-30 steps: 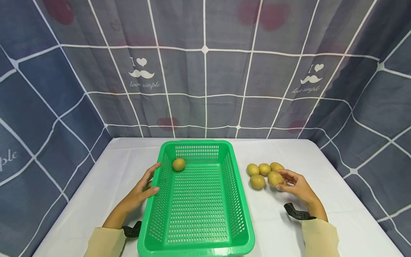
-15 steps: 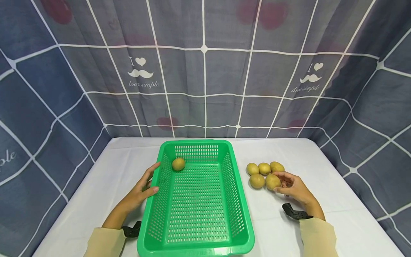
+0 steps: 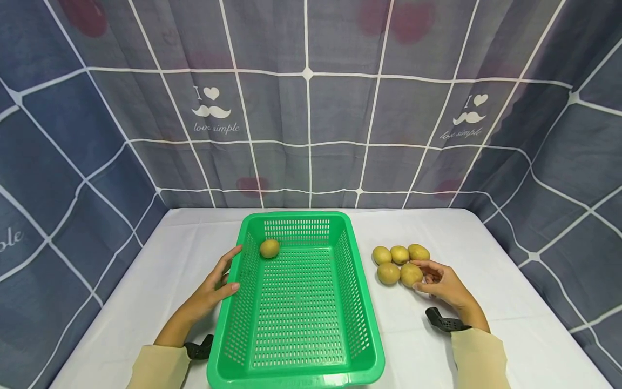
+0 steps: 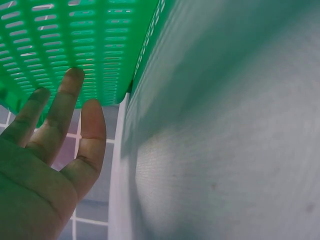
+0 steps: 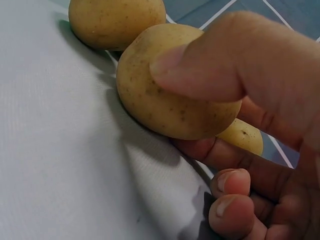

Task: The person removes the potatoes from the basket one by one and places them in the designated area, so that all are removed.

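My right hand [image 3: 447, 286] pinches a potato [image 3: 411, 275] at the right end of a small group on the table; in the right wrist view the thumb lies over this potato [image 5: 170, 112] and a finger reaches under it. Close beside it is another potato [image 3: 388, 274], and several more, such as the middle one [image 3: 399, 254], form a row behind. My left hand [image 3: 214, 289] rests at the left side of a green plastic basket [image 3: 296, 381], its fairly straight fingers against the slotted outer wall [image 4: 112, 30] in the left wrist view. One potato [image 3: 269, 248] lies in the basket's far left corner.
A white cloth [image 3: 525, 324] covers the table. Dark checked curtains [image 3: 340, 113] hang behind it and along both sides. Each wrist wears a black strap, such as the right one [image 3: 444, 321].
My right hand has shifted slightly left with its potato, bringing it closer beside the neighbouring front potato. The left hand and the basket stay put.
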Demonstrator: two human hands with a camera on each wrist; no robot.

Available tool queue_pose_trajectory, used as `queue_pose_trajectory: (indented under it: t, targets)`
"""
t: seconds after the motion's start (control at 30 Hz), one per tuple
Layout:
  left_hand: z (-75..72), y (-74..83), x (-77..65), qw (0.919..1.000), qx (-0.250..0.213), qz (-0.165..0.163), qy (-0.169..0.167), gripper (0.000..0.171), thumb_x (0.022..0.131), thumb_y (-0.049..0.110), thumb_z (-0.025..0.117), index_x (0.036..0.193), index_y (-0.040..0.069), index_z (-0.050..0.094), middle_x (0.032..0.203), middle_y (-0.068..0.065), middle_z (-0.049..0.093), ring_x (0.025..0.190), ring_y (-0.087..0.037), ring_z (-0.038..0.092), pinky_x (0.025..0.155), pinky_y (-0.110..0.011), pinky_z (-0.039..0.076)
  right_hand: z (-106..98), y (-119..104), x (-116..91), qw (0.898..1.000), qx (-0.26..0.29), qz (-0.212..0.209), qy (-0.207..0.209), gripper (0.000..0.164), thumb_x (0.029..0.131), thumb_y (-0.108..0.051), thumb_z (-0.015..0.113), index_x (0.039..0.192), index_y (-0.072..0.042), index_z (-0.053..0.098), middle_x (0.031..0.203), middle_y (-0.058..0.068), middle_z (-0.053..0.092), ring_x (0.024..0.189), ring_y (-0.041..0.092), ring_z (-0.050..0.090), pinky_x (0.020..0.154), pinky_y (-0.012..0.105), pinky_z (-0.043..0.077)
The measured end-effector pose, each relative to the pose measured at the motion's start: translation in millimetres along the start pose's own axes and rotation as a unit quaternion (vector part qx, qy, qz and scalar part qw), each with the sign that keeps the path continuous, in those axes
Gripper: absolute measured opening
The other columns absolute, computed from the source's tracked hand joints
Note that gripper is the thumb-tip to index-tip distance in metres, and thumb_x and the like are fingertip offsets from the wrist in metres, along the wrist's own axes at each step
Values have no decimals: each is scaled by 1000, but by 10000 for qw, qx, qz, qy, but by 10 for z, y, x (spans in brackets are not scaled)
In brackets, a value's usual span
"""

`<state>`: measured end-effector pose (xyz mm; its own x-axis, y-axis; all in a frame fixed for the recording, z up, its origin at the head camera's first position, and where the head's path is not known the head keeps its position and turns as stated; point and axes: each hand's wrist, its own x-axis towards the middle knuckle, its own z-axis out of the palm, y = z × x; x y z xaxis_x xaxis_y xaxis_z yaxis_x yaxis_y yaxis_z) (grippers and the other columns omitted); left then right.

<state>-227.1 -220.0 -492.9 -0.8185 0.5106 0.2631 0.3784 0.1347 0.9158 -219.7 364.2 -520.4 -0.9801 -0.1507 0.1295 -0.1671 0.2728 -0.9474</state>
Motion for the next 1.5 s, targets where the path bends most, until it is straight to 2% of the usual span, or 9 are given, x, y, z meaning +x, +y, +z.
queue_pose_trajectory:
  t: [0.1,0.27,0.37,0.47,0.67,0.73,0.97,1.2,1.5]
  targets:
    - [-1,6,-3,10000,-15,-5,9,79,104,4,51,172,6,12,167,-46,11,134,-63,45,97,-33,53,3,4,2,10000,19,5,-24,50,85,11,81,133,6,68,90,-5,62,69,8,49,52,24,47]
    - [-5,16,-3,10000,-54,-46,27,79,103,7,52,172,6,13,167,-45,15,131,-43,51,95,-35,55,-1,17,5,10000,-15,-58,-67,53,85,12,80,133,13,59,98,-6,66,72,9,52,54,24,48]
    - [-7,18,-2,10000,-73,-52,20,79,103,8,52,172,5,13,166,-45,15,130,-37,52,94,-35,55,0,21,3,9999,-1,-109,-106,53,85,12,79,133,15,56,102,-6,69,72,8,53,54,24,50]
    - [-7,20,0,10000,-78,-29,-1,79,104,7,51,172,4,12,166,-46,15,130,-40,51,94,-35,55,8,24,2,9997,17,-201,-127,54,85,13,78,133,18,54,102,-6,69,72,8,54,55,23,50]
    - [-5,20,0,10000,-23,-63,10,79,104,8,51,172,4,12,167,-45,14,133,-59,49,96,-35,54,9,27,-7,9998,-36,-204,-37,54,86,12,77,134,19,54,103,-6,69,74,8,57,60,21,51]
    - [-4,19,1,10000,-13,-80,16,79,104,8,51,172,5,12,167,-45,13,133,-60,48,96,-35,54,6,27,-11,9998,-50,-169,13,54,86,11,77,135,19,54,104,-6,68,75,8,58,61,21,51]
    - [-7,10,3,10000,-39,-56,3,79,104,6,50,172,5,11,166,-46,15,130,-40,53,94,-35,55,8,32,-18,9998,28,-149,88,52,88,11,76,135,18,56,106,-7,68,77,9,60,64,20,52]
    - [-11,-6,-2,10000,-8,-21,4,78,104,5,50,172,5,12,165,-46,17,130,-39,53,95,-35,55,13,41,-18,9996,182,-185,143,48,88,13,76,135,11,63,111,-9,68,76,7,61,65,21,55]
    - [-16,-24,1,9999,-111,27,-20,78,104,4,50,173,7,12,165,-47,15,129,-19,57,94,-34,56,6,28,-42,9996,14,-27,297,52,89,9,78,136,17,57,114,-14,69,78,6,61,67,21,54]
